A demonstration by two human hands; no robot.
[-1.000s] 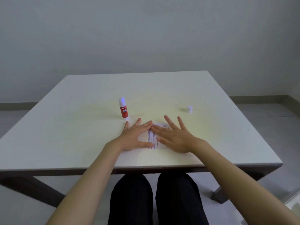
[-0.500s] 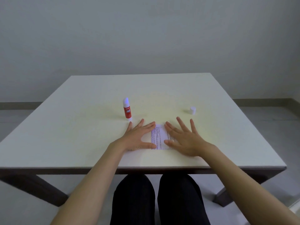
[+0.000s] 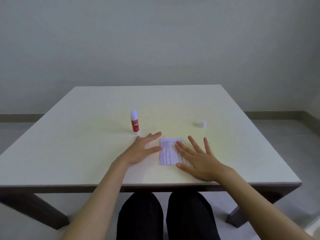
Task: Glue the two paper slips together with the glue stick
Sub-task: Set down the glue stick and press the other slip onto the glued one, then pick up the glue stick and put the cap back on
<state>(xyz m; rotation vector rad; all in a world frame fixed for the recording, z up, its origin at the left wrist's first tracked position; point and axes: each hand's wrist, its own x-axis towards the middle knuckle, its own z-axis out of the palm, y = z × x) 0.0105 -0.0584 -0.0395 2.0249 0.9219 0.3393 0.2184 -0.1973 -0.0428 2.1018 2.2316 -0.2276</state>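
A printed paper slip [image 3: 167, 151] lies flat near the table's front edge; I cannot make out a second slip apart from it. My left hand [image 3: 141, 149] rests flat just left of the slip, fingers spread, fingertips near its left edge. My right hand [image 3: 197, 158] lies flat over the slip's right side, fingers apart. The red glue stick [image 3: 134, 123] stands upright and uncapped just beyond my left hand. Its white cap [image 3: 203, 124] sits alone to the right, beyond my right hand.
The white table [image 3: 86, 135] reaches back to a grey wall, its front edge just under my wrists. My dark-trousered legs [image 3: 166, 217] show beneath the table.
Both hands have slid apart across the paper, left hand to the left and right hand to the right, and more of the printed slip shows between them.
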